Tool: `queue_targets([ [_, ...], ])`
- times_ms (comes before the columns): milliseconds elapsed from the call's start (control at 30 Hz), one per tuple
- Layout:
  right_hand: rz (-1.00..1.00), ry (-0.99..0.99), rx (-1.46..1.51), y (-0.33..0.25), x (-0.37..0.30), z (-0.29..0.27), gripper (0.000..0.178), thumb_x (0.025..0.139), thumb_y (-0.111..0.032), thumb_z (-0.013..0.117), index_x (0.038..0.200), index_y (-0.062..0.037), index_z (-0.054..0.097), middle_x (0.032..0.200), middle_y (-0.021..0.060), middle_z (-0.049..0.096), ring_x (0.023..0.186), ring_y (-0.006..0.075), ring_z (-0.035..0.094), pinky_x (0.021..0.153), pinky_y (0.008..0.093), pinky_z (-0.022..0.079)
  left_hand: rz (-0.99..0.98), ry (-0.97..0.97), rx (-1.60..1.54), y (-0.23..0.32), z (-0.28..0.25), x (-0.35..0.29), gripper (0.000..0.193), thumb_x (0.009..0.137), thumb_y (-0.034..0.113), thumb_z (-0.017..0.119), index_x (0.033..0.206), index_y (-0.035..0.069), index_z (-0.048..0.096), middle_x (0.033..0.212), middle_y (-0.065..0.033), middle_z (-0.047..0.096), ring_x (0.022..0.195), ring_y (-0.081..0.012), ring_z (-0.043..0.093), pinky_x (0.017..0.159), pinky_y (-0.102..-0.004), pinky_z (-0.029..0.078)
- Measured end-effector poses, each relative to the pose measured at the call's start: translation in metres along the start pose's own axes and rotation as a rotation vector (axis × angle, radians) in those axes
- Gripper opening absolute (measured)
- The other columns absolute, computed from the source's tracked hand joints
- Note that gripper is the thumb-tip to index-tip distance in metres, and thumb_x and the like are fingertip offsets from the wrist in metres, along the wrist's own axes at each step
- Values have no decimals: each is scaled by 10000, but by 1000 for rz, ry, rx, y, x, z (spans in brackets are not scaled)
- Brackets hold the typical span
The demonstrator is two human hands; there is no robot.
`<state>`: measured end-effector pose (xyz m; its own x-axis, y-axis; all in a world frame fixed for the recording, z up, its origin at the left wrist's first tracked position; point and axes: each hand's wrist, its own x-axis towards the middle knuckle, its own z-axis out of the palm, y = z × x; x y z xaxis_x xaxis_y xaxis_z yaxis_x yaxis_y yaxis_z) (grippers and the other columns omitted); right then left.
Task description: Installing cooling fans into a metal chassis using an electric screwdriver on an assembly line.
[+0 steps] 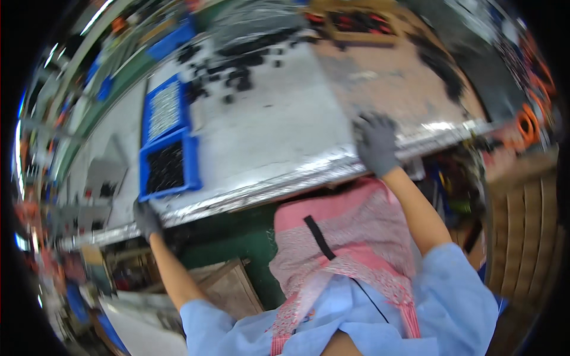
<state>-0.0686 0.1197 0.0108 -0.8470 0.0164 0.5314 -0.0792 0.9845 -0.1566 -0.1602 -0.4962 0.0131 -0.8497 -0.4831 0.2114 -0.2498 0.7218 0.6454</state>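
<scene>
Both my hands wear dark grey gloves. My right hand [378, 143] lies open on the metal-trimmed front edge of the workbench [267, 127], fingers spread, with nothing in it. At the same edge further left, my left hand [147, 219] is just below the near corner of a blue bin [193, 163]. Its fingers are blurred, and I cannot tell whether they touch the bin. Dark small parts [165, 168] fill this bin. Behind it, a second blue bin [146, 121] holds silvery small parts [164, 110].
Black pieces [240, 77] lie scattered at the back of the bench, near a grey plastic bag [255, 26]. A cardboard box [362, 38] with red and black items stands at the back right, on a brown sheet [380, 77]. Corrugated cardboard [522, 231] is at the right.
</scene>
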Motion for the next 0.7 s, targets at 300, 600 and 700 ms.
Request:
queue_targets([
  [300,84,52,43,-6,-5,-10,288,691,-170,632,975,-134,605,1094,54,581,1061,259,506,996,458,328,-397,235,-247,30,-24,-9,482,939,401,503,1267,55,573,1303,-149,562,1106,-283,577,954,-360,446],
  [600,74,325,98,-5,-31,-16,220,698,-217,604,899,-129,623,1035,59,586,1001,264,531,973,450,354,709,-72,-376,252,45,-186,266,958,117,550,1150,-59,605,1167,-140,624,1031,-221,596,921,-333,475],
  [700,150,492,71,14,-72,-31,173,715,-190,593,883,-152,612,1000,49,581,986,255,536,934,450,373,857,-285,-420,264,97,-214,253,941,67,558,1159,-54,601,1170,-130,632,1055,-213,597,938,-321,467],
])
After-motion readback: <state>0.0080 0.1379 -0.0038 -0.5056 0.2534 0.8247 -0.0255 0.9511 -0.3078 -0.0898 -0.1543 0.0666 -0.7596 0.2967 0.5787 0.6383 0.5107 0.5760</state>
